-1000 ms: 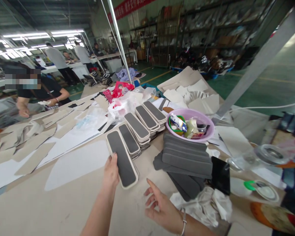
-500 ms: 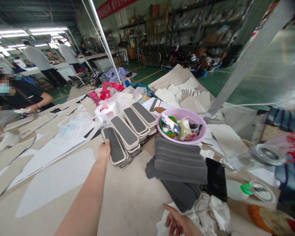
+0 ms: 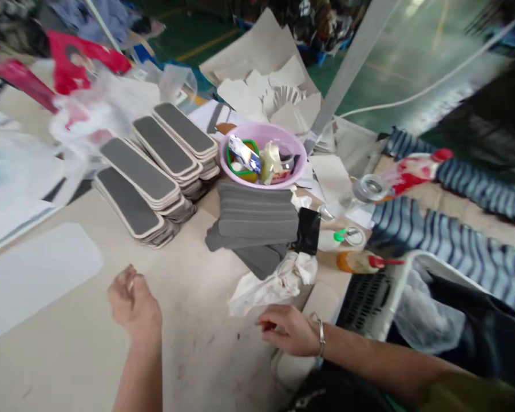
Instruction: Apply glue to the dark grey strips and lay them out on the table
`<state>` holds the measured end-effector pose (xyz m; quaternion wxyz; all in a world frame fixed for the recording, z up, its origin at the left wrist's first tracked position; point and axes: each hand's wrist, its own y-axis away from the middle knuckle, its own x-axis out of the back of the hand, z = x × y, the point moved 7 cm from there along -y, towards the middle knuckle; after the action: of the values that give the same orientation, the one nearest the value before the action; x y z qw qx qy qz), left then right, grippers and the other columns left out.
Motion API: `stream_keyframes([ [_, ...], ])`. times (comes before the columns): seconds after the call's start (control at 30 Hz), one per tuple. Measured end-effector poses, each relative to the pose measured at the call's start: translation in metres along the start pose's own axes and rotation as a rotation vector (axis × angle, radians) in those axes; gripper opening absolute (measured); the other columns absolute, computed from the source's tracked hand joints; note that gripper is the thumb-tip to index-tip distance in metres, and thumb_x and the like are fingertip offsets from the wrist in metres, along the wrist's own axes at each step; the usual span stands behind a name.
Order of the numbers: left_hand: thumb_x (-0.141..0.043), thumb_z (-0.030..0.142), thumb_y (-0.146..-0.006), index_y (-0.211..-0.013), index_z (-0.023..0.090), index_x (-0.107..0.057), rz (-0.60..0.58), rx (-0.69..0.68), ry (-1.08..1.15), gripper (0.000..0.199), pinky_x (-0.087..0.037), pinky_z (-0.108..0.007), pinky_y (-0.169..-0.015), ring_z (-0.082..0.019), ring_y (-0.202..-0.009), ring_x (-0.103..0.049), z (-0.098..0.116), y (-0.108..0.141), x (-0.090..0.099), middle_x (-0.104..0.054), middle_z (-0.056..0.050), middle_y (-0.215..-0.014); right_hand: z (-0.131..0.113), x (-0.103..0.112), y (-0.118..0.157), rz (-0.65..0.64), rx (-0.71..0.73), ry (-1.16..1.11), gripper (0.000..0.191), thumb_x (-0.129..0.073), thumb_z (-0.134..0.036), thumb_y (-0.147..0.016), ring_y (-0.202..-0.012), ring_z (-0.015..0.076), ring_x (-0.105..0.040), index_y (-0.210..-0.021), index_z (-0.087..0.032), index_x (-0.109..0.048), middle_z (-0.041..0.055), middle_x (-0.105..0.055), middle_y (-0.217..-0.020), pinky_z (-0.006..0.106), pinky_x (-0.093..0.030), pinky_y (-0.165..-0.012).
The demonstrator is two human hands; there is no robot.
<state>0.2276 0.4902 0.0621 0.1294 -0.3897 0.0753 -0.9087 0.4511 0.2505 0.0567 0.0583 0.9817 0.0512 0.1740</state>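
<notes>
Left hand (image 3: 135, 300) had come off nearest panel stack (image 3: 129, 205), which lay at its twelve o'clock; fingers blurred, grip impossible to tell. Right hand (image 3: 289, 332): fingers loosely curled, seemingly empty, below crumpled white material (image 3: 270, 288). Careless twelve-o'clock sweep risked toppling uneven stack.

Worktop (image 3: 189, 303) before you. Four stacks of panels (image 3: 139, 171) side by side, beyond your left hand (image 3: 135, 300). Right of them, basin (image 3: 278, 134), with tube (image 3: 242, 153) among items inside. Card sheets (image 3: 249, 57) behind basin. Pile of strips (image 3: 260, 212) on your side of it, flat slab (image 3: 308, 230) just right. Crumpled cloth (image 3: 278, 280) between pile and your right hand (image 3: 289, 331). Farther right, bottle (image 3: 360, 262) near worktop's edge; crate (image 3: 395, 303) beside worktop, plastic bag (image 3: 429, 317) in it.
</notes>
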Motion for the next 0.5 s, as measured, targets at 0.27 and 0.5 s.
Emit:
stream_keyframes([
  [0.27, -0.053, 0.031, -0.083, -0.12, 0.016, -0.052, -0.804, -0.4, 0.19, 0.04, -0.043, -0.041, -0.093, -0.025, -0.112, -0.05, 0.032, 0.273, -0.017, -0.055, -0.013, -0.118, 0.025, 0.021, 0.09, 0.035, 0.037, 0.328, 0.025, -0.046, -0.024, -0.089, -0.096, 0.0211, -0.055, -0.11, -0.02, -0.058, 0.0093, -0.06, -0.101, 0.038, -0.047, -0.085],
  [0.5, -0.069, 0.056, -0.06, -0.134, 0.013, -0.044, -0.798, -0.606, -0.046, 0.089, -0.039, -0.05, -0.09, -0.036, -0.107, -0.051, 0.046, 0.348, -0.037, -0.055, -0.018, -0.125, 0.074, 0.073, 0.101, 0.378, -0.038, 0.733, 0.042, -0.047, -0.025, -0.088, -0.121, 0.0285, -0.04, -0.129, -0.016, -0.044, 0.0159, -0.042, -0.127, 0.05, -0.039, -0.098],
])
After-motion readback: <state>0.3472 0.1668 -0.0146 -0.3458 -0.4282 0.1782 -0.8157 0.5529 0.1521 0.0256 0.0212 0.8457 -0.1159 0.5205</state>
